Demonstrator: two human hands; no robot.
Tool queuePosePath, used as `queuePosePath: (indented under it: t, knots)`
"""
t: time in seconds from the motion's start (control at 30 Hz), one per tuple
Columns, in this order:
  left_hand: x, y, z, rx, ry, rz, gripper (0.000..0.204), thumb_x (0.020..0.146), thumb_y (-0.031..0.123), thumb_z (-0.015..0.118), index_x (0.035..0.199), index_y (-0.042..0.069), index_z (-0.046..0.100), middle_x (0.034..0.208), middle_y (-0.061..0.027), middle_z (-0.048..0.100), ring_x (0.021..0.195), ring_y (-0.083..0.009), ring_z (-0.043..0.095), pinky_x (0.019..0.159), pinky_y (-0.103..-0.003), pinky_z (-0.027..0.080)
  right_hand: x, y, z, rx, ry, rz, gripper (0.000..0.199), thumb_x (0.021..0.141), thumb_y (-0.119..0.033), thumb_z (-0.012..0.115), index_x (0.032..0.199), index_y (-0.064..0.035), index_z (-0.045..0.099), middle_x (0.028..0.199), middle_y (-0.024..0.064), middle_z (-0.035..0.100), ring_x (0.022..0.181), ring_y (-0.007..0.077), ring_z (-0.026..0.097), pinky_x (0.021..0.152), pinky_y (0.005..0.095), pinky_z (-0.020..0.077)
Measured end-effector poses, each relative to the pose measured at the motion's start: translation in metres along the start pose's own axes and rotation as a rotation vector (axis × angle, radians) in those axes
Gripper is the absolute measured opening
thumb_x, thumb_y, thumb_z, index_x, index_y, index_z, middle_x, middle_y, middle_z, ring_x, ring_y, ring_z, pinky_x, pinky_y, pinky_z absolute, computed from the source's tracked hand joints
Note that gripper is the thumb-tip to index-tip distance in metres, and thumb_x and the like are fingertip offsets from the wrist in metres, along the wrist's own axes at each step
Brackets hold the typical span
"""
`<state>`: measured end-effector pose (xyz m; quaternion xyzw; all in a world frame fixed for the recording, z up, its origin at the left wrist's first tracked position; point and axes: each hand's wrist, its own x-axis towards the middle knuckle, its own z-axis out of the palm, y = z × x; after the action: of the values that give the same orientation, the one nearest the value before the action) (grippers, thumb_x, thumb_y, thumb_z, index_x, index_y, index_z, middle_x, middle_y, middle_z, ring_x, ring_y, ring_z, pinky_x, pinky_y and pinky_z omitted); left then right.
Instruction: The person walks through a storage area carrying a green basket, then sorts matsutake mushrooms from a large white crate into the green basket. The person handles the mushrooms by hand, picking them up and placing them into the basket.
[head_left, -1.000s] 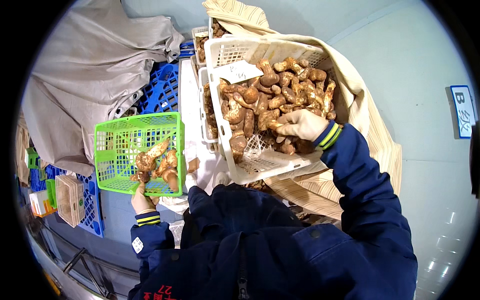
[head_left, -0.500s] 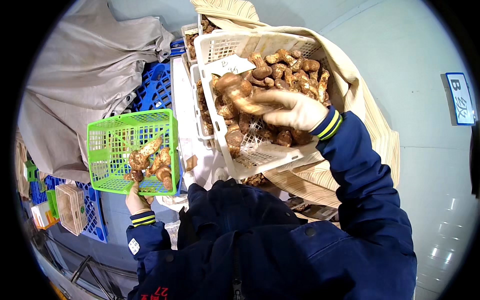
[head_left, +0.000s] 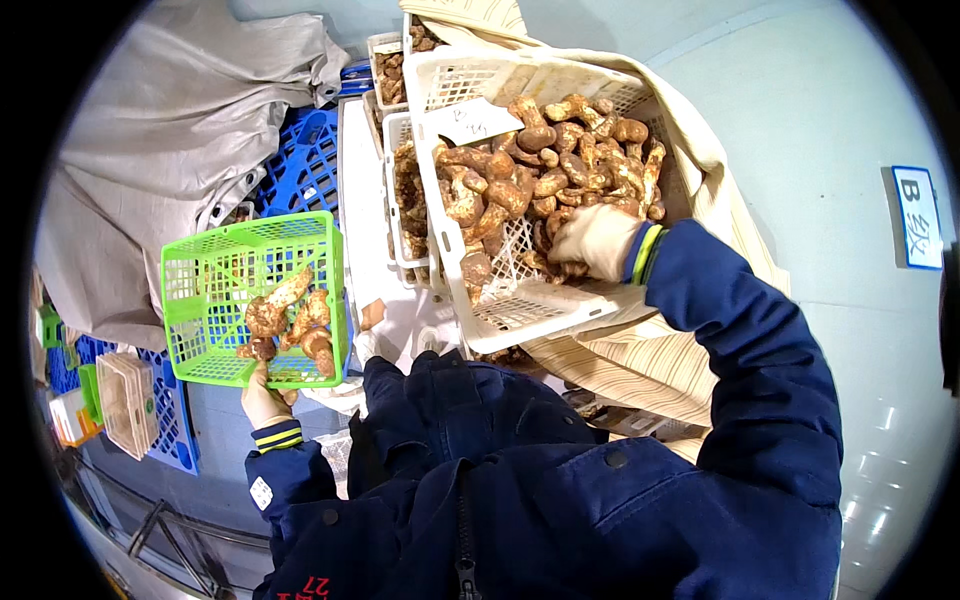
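Background's a big grey sheet (head_left: pixel 190 150) bunched at the upper left, with a blue pallet (head_left: pixel 300 165) right beside it. Your left hand (head_left: pixel 266 403) has its fingers closed on the near edge of the green basket (head_left: pixel 337 270), which has a handful of mushrooms (head_left: pixel 267 317) sitting in it. Your right hand (head_left: pixel 596 242) is down in the white crate (head_left: pixel 575 300), fingers curled into the mushroom pile (head_left: pixel 590 170); honestly can't tell if they're gripping one. There's a white card (head_left: pixel 480 121) on the crate's far left corner, and striped cream cloth (head_left: pixel 640 375) around its right side.
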<state>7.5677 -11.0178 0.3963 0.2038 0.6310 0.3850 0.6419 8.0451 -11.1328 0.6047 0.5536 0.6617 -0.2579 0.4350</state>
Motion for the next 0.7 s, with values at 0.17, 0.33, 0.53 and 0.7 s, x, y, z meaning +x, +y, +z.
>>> queuePosePath:
  t: [0.17,0.33,0.53,0.7]
  knots:
    - [0.014,-0.003,-0.004,-0.067,-0.006,-0.028,0.023,0.088,0.017,0.053,0.102,-0.001,0.059,0.080,-0.0106,0.063,0.052,-0.0189,0.056,0.035,-0.028,0.034,-0.061,0.033,-0.001,0.918,0.764,-0.164,0.055,0.072,0.006,0.064,0.125,-0.0071,0.055,0.124,0.0097,0.057,0.118,0.0212,0.051,0.103,0.0321,0.0372]
    - [0.013,0.009,0.007,-0.018,0.025,0.006,0.021,0.088,0.022,0.054,0.100,0.005,0.060,0.078,-0.0065,0.063,0.047,-0.0146,0.050,0.036,-0.026,0.033,-0.059,0.021,-0.009,1.602,0.715,-0.071,0.053,0.080,-0.001,0.067,0.130,-0.0082,0.051,0.111,0.0071,0.061,0.085,0.0105,0.061,0.074,0.0226,0.0512]
    - [0.009,0.012,0.009,0.005,-0.016,-0.003,0.021,0.088,0.024,0.055,0.099,0.007,0.060,0.079,-0.0050,0.062,0.048,-0.0143,0.052,0.036,-0.026,0.033,-0.065,0.017,0.000,0.963,0.959,0.039,0.065,0.078,-0.032,0.072,0.130,-0.0027,0.046,0.117,0.0187,0.058,0.105,0.0288,0.058,0.090,0.0366,0.0471]
    - [0.008,0.009,0.018,-0.026,-0.014,-0.055,0.019,0.088,0.018,0.055,0.097,0.002,0.059,0.075,-0.0100,0.063,0.048,-0.0182,0.055,0.033,-0.027,0.032,-0.070,-0.005,0.033,0.507,0.447,0.390,0.029,0.082,-0.026,0.062,0.100,-0.0034,0.065,0.081,0.0217,0.065,0.078,0.0365,0.063,0.073,0.0415,0.0514]
